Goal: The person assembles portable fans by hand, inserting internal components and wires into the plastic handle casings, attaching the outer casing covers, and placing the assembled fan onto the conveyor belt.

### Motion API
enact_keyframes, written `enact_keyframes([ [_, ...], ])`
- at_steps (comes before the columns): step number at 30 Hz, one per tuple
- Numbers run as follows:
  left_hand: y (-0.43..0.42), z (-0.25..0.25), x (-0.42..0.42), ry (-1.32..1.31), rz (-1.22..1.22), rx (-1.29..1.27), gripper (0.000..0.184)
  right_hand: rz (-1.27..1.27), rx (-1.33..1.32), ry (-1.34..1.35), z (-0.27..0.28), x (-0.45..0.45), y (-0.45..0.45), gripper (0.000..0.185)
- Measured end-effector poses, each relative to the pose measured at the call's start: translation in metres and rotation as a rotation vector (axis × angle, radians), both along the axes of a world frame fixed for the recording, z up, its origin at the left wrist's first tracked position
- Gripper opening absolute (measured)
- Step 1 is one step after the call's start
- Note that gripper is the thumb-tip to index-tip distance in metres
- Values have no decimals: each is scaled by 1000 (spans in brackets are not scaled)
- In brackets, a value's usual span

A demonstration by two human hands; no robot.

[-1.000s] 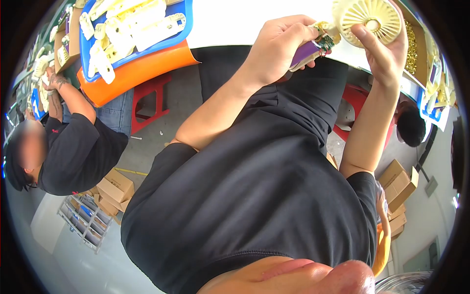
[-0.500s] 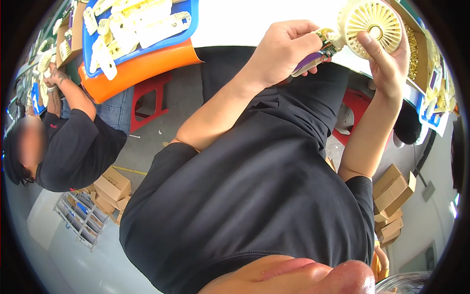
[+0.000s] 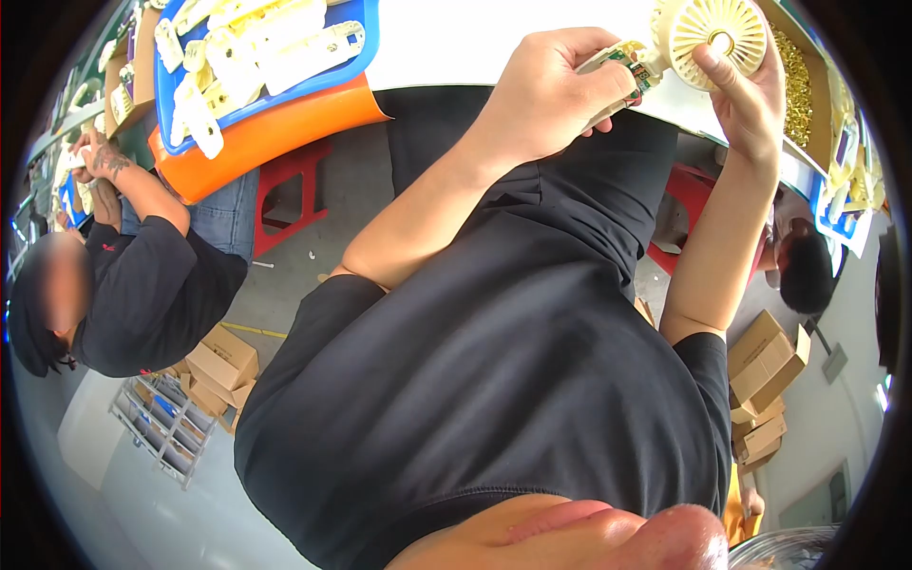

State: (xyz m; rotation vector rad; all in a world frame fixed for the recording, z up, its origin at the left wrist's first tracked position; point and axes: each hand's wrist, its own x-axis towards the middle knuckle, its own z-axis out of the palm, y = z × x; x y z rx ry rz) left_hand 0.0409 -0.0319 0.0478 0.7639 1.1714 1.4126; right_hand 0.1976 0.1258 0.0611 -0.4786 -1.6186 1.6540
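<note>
A cream handheld fan [image 3: 719,38] is held up over the table's near edge, its round slotted grille facing up. My right hand [image 3: 746,114] is closed around the fan head, the thumb on the grille beside its centre ring. At the fan's handle, my left hand [image 3: 551,95] is closed, thumb and fingers pinching the open shell. A green circuit board [image 3: 638,72] with small components and wires shows there, next to the neck. My left fingers hide most of the handle.
A blue tray [image 3: 372,47] of cream plastic casings stands left on an orange sheet [image 3: 285,142]. Right is a cardboard box [image 3: 807,163] with small gold-coloured parts. A co-worker [image 3: 142,285] sits left. Red stools [image 3: 294,195] and cartons [image 3: 765,361] are around the floor.
My left thumb has moved down along the handle, and the purple part seen there earlier is now hidden. Both hands and the fan have shifted slightly upward in view.
</note>
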Motion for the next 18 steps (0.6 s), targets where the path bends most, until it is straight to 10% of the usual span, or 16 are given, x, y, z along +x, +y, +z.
enact_keyframes([
  [18, -5, -2, 8, 92, 91, 31, 26, -127, 107, -144, -2, 7, -12, 81],
])
